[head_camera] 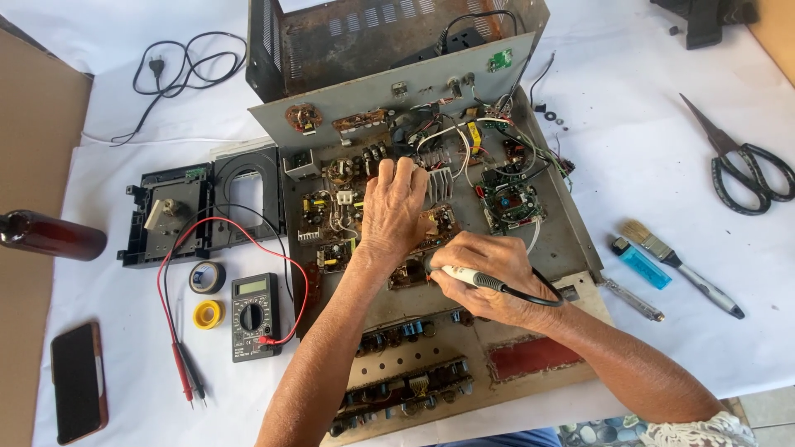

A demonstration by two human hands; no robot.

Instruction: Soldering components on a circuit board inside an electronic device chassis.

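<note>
Head view: I look straight down on an opened amplifier chassis [571, 240] lying flat on a white-covered counter [704, 364], its rusted cover propped up behind so the boards are exposed. My left hand [393, 211] rests palm-down with fingers spread on the circuit boards [331, 207] near the finned heat sink [440, 182], apparently to steady them; it grips nothing. My right hand [489, 281] is closed around a soldering iron [464, 276], held like a pen with the tip aimed left at a small board just beside the left wrist. Its black cord [538, 300] loops over the back of the hand, clear of the tip.

Left of the chassis lie a multimeter [253, 314] with red and black probes [186, 377], two tape rolls, a phone [77, 381] and a brown bottle [50, 234]. To the right, well apart, are scissors [745, 165], a brush [679, 265], a blue lighter [639, 263] and a screwdriver [633, 300], all within reach.
</note>
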